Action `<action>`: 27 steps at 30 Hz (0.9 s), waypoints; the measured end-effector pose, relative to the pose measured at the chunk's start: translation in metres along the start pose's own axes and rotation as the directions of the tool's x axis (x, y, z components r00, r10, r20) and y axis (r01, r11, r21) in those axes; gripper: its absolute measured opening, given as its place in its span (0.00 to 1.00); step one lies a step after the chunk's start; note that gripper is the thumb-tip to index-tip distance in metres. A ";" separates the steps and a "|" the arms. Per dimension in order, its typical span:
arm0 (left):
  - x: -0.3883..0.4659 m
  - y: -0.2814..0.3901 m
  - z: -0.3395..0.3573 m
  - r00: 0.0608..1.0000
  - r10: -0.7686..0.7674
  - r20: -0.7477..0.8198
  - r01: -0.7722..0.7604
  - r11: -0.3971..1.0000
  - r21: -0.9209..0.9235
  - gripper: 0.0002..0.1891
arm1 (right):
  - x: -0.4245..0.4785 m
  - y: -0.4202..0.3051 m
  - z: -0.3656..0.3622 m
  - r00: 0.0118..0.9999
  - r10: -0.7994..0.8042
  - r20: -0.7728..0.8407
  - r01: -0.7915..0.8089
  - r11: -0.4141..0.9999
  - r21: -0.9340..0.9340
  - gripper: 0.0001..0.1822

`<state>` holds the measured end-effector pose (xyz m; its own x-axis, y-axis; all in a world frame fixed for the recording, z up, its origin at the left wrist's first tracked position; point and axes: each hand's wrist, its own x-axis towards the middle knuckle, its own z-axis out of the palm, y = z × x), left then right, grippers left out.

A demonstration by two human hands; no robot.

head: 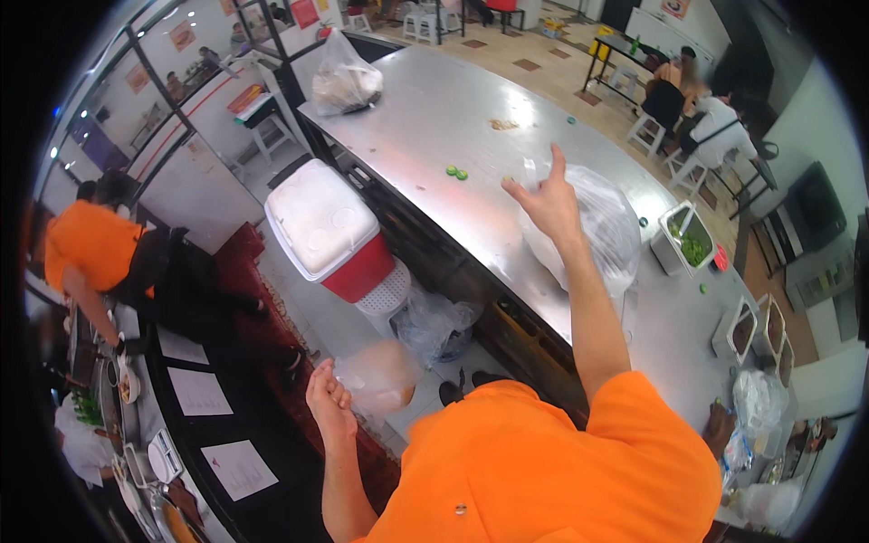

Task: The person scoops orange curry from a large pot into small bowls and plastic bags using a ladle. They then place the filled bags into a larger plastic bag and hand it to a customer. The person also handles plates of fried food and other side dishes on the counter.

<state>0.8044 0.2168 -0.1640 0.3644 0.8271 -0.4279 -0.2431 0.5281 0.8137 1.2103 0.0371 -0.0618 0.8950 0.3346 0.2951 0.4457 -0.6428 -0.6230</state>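
Note:
My left hand is closed on a clear plastic bag. The bag hangs over the floor with something light brown in it, blurred. Over the steel counter, my right hand has thumb and forefinger spread and grips nothing that I can see. Beneath and beside that wrist sits a full, whitish plastic bag; its contents are hard to make out. Two green bottle caps lie on the metal to the left of this hand.
A red cooler box with a white lid stands left of the counter. Another filled bag rests on the far corner. On the right are a metal container of chopped greens and more containers. A co-worker in orange bends at left.

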 end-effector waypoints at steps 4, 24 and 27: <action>-0.009 -0.007 -0.003 0.998 -0.002 -0.056 0.000 1.000 -0.026 0.12 | 0.023 0.043 0.004 0.982 0.105 -0.160 0.017 0.786 0.618 0.34; -0.098 0.011 -0.027 0.882 0.336 -0.331 -0.394 0.911 -0.125 0.16 | -0.016 -0.061 -0.186 0.857 -0.477 0.194 -0.012 0.360 0.933 0.44; -0.094 0.031 -0.027 0.814 0.436 -0.383 -0.513 0.849 -0.124 0.21 | -0.010 -0.072 -0.174 0.659 -0.717 0.228 0.074 0.363 0.929 0.46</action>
<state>0.7381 0.1608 -0.1095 -0.1539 0.9775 -0.1442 -0.5048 0.0477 0.8619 1.1727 -0.0392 0.1063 0.2663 0.8381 0.4762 0.2110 0.4313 -0.8772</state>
